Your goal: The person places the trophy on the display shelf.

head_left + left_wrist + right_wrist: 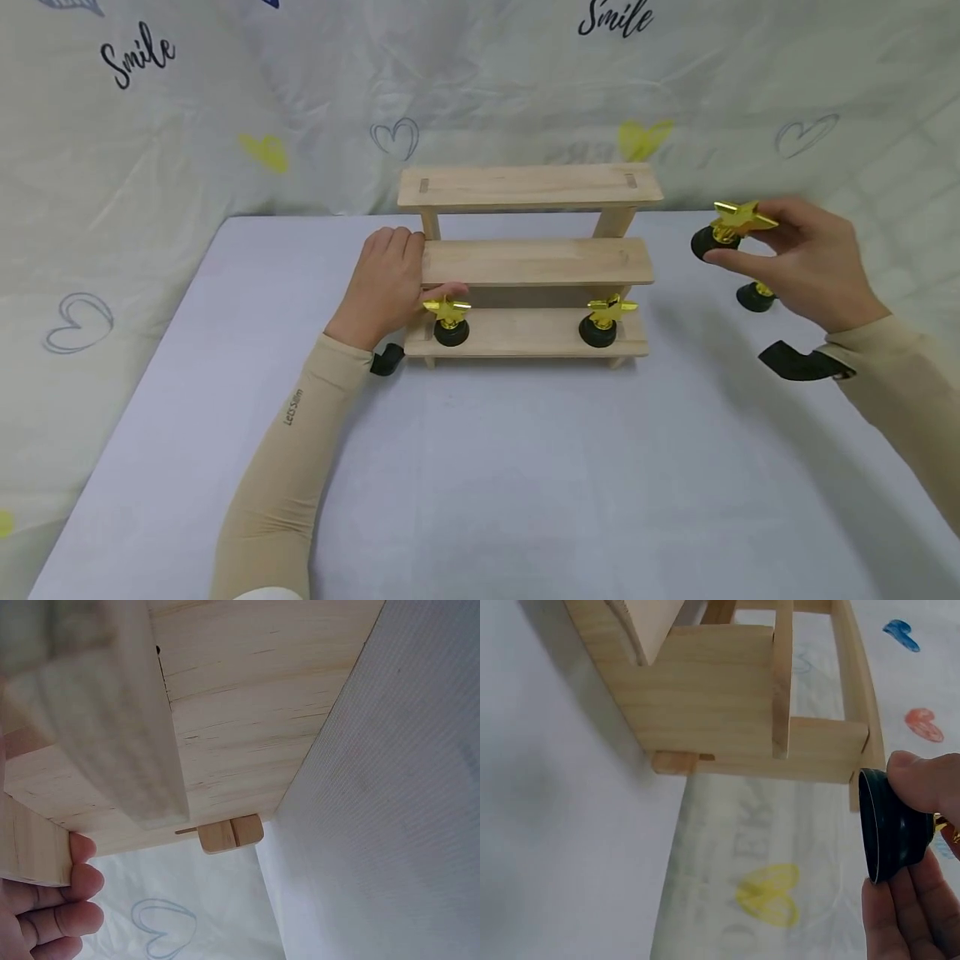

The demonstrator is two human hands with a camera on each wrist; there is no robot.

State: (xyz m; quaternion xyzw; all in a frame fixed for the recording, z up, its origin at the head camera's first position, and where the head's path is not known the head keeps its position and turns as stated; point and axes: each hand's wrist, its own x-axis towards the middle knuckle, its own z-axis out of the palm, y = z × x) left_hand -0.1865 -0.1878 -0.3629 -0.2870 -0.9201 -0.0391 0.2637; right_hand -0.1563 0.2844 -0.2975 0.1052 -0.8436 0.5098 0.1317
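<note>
A wooden three-tier shelf [537, 262] stands at the back of the table. My left hand [386, 279] grips the left end of its middle tier; in the left wrist view the fingertips [79, 919] curl round the board's edge. To the right of the shelf, my right hand [813, 262] holds a gold star trophy [738, 218] in the air, its black base [896, 825] pinched between thumb and fingers. Two more star trophies stand on the lowest tier, one trophy [451, 322] at the left end and one trophy [602, 322] toward the right.
Another trophy [756, 296] is on the table below the right hand, partly hidden by it. The white table [487, 483] stretches in front of the shelf. Behind hangs a pale sheet [510, 92] printed with hearts and words.
</note>
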